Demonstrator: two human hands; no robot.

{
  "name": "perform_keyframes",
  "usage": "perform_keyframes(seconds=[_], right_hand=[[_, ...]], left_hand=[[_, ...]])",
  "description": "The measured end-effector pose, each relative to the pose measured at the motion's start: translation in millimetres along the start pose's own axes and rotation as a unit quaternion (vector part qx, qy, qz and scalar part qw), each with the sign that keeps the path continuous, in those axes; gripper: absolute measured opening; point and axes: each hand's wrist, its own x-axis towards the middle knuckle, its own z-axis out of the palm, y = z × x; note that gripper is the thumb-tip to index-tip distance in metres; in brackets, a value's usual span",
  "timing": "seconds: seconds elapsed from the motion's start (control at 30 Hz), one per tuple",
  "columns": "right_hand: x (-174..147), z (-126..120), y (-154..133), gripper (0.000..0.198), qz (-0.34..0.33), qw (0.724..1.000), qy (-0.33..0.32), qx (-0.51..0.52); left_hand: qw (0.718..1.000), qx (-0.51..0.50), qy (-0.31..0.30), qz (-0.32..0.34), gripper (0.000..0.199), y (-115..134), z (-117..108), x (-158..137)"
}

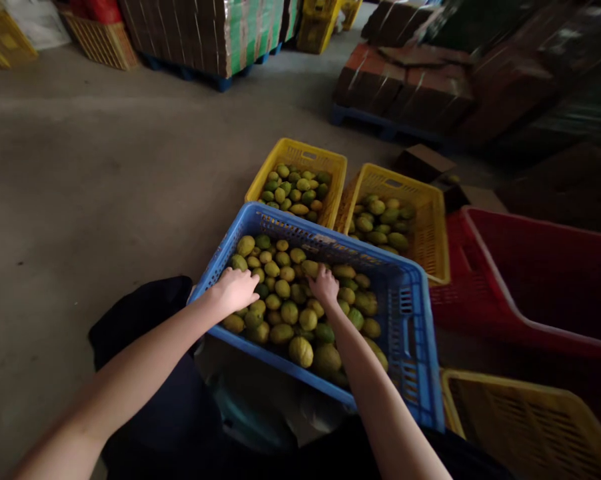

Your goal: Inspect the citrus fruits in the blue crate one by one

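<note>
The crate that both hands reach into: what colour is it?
Blue; the crate shows best in the head view.

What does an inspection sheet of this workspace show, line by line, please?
Surface: grey floor; support under the blue crate unclear.
Things handled: green-yellow fruit in the blue crate, more in two yellow crates beyond.
Clutter: carton behind; red bin to the right.
Hands: left hand spread over fruit; right hand touching one, grip unclear.
Cables: nothing seen.
Surroundings: cardboard stacks on blue pallets.
</note>
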Motion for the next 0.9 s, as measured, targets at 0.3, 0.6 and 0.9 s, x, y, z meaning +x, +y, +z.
perform_keyframes(seconds=[0.3, 0.6, 0.9], right_hand=[[-81, -18, 0, 0.057, -0.111, 0.993, 0.011, -0.036], [-137, -120, 53, 0.052, -0.147, 0.983, 0.109, 0.008], [-168, -159, 63, 0.059, -0.004, 0.652, 0.307, 0.693]], left_hand=[[1.0, 0.022, -0.018, 0.0, 0.039, 7, 5, 19], [0.994, 0.068, -0.08, 0.017, 0.016, 21, 64, 47], [0.994, 0.097, -0.055, 0.007, 0.022, 3, 70, 89]])
